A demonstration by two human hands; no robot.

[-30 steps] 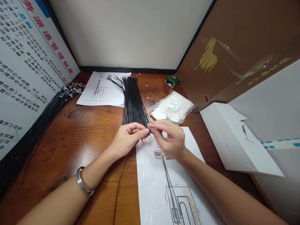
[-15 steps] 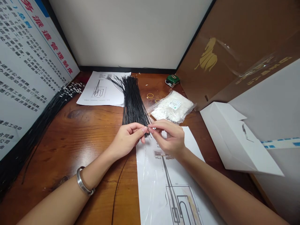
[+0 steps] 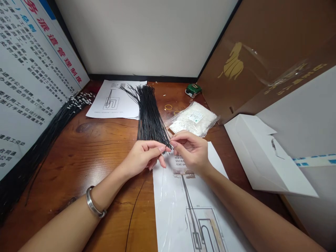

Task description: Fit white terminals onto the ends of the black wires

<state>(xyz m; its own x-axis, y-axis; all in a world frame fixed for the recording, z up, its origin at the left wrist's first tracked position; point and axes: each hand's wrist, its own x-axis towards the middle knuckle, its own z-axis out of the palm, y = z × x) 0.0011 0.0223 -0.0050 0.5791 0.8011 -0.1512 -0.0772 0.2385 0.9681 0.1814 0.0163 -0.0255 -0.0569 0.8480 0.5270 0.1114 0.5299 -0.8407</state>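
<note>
Single thin black wire (image 3: 168,144): between left hand (image 3: 143,155) and right hand (image 3: 194,150), thumbs and forefingers pinched on it (fingertip detail too small to tell). Change: hands drawn slightly apart, baring a short, workable span. Just beyond: straight black wire bundle (image 3: 149,113); clear plastic bag of white pieces (image 3: 195,119).

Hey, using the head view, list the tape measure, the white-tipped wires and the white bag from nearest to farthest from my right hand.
1. White bag: just beyond your right hand.
2. Tape measure: farther back, behind the bag.
3. White-tipped wires: far over to the left.
</note>
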